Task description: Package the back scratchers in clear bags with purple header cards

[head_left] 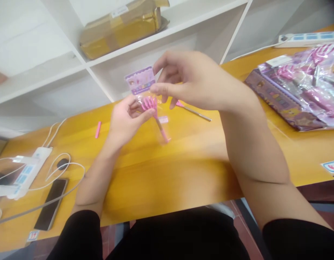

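My left hand is closed around a clear plastic packet, thumb on top. Inside the packet is a pink hand-shaped back scratcher with a thin shaft and a pink handle end pointing down toward the table. A purple printed header card tops the packet. My right hand is at the card's right edge, thumb and fingers pinching its corner; the other fingers are curled. Behind the right hand, a metal rod with a pink end lies on the table. A short pink tube lies left of my left hand.
On the right is a pile of packaged pink scratchers over a purple printed backing. To the left are a power strip, white cables and a phone. A taped carton sits on the white shelf behind the table.
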The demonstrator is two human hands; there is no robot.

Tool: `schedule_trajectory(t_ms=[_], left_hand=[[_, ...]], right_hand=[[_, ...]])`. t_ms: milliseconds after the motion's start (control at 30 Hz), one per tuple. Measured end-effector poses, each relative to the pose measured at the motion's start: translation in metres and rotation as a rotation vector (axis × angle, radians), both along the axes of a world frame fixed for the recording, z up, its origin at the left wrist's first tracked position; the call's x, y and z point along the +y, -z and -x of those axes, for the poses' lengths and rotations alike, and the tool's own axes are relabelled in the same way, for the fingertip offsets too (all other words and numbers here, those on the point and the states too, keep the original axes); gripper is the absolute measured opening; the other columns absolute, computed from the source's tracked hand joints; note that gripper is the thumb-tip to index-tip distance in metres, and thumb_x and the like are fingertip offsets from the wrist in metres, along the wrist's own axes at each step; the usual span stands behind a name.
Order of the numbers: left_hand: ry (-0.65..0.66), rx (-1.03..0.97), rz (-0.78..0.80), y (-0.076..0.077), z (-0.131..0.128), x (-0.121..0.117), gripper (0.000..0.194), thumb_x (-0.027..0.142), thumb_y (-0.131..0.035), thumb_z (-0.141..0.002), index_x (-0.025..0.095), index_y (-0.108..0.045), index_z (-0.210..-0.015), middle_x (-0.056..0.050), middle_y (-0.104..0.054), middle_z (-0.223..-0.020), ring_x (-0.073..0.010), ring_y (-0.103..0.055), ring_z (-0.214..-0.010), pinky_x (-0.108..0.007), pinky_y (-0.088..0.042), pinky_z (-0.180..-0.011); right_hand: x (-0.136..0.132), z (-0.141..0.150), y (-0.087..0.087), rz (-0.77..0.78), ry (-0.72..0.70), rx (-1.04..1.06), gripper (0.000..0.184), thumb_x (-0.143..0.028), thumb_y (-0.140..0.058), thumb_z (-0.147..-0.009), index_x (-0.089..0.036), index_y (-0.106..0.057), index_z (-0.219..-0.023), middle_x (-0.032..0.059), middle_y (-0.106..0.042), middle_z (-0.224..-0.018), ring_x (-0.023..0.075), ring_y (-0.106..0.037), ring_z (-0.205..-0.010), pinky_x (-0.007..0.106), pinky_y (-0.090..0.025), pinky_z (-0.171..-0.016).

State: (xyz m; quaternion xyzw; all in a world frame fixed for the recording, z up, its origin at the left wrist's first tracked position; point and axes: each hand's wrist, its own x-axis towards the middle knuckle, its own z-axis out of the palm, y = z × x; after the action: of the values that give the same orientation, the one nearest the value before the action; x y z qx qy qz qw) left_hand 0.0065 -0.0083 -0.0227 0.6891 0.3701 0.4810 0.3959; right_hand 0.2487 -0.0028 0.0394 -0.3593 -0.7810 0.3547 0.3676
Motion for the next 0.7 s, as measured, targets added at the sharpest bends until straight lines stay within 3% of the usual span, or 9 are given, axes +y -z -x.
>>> schedule_trajectory(t_ms=[100, 233, 333, 467, 700], left_hand=[[-0.05, -0.015, -0.076, 0.003, 0.002, 0.004, 0.043, 0.043, -0.102, -0.083, 0.019, -0.075, -0.108, -0.006, -0.084, -0.104, -0.023, -0.084, -0.095, -0.032, -0.071, -0.079], [-0.192, -0.104, -0.218, 0.01, 0.004, 0.012, 0.055, 0.058, -0.103, -0.081, 0.021, -0.073, -0.108, -0.004, -0.079, -0.096, -0.0216, -0.083, -0.088, -0.032, -0.07, -0.078], [-0.227, -0.193, -0.229, 0.01, 0.003, 0.013, 0.051, 0.053, -0.104, -0.081, 0.021, -0.074, -0.107, -0.002, -0.077, -0.095, -0.0183, -0.082, -0.087, -0.028, -0.068, -0.078], [-0.218, -0.347, -0.206, 0.003, 0.0, 0.011, 0.044, 0.044, -0.107, -0.08, 0.021, -0.075, -0.101, -0.001, -0.075, -0.094, -0.0131, -0.076, -0.082, -0.023, -0.065, -0.072], [-0.178, -0.394, -0.127, -0.002, -0.004, 0.007, 0.044, 0.042, -0.107, -0.079, 0.022, -0.073, -0.098, 0.0, -0.075, -0.094, -0.0141, -0.076, -0.083, -0.029, -0.071, -0.083]], right_hand=[[0.002, 0.001, 0.0, 0.069, -0.057, -0.28, 0.049, -0.05, -0.089, -0.099, -0.019, -0.069, -0.131, 0.0041, -0.079, -0.11, 0.0135, -0.071, -0.077, 0.023, -0.048, -0.064], [0.009, 0.013, 0.001, 0.017, -0.149, -0.623, 0.021, -0.029, -0.083, -0.104, -0.014, -0.073, -0.115, 0.0019, -0.077, -0.098, 0.0099, -0.065, -0.075, 0.025, -0.039, -0.071], [0.01, 0.016, 0.0, 0.033, -0.148, -0.646, 0.013, -0.027, -0.074, -0.108, -0.014, -0.071, -0.109, 0.0019, -0.074, -0.091, 0.0108, -0.064, -0.077, 0.027, -0.037, -0.072], [0.009, 0.009, -0.002, 0.014, -0.106, -0.639, 0.018, -0.034, -0.075, -0.108, -0.016, -0.073, -0.113, 0.0019, -0.076, -0.1, 0.0117, -0.064, -0.084, 0.028, -0.036, -0.073], [0.006, 0.005, -0.006, -0.007, -0.147, -0.798, 0.016, -0.032, -0.069, -0.109, -0.016, -0.069, -0.108, 0.0003, -0.071, -0.093, 0.0091, -0.054, -0.073, 0.03, -0.034, -0.071]])
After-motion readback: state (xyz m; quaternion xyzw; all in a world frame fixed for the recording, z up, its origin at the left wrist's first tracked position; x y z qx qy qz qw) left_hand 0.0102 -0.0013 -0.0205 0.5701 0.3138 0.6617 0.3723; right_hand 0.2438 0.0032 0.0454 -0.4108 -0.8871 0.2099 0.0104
